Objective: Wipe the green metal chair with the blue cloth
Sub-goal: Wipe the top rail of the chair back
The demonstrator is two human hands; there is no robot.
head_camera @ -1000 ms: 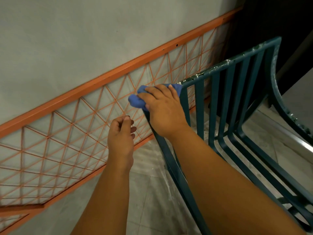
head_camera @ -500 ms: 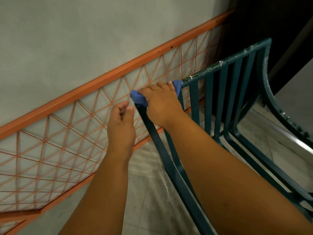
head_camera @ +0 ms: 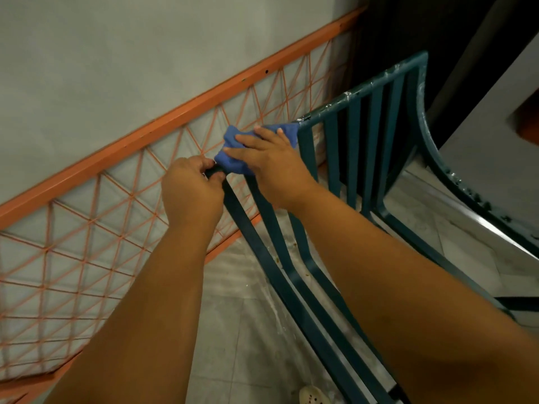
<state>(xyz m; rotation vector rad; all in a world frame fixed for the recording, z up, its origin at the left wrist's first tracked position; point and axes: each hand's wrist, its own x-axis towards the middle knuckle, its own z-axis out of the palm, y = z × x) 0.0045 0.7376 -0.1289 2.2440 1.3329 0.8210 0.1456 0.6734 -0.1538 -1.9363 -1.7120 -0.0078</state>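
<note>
Grey wall (head_camera: 116,68) with an orange lattice railing (head_camera: 87,228) is filling the left of frame while, at centre, the right hand (head_camera: 271,167) is pressing the blue cloth (head_camera: 233,153) onto the green metal chair (head_camera: 364,147) top corner, left hand (head_camera: 191,193) fingers gripping the side bar just beside it.

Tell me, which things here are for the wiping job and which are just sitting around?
For the job: blue cloth, green metal chair, right hand, left hand.

Just around: orange lattice panel, pale sandal on the floor.
</note>
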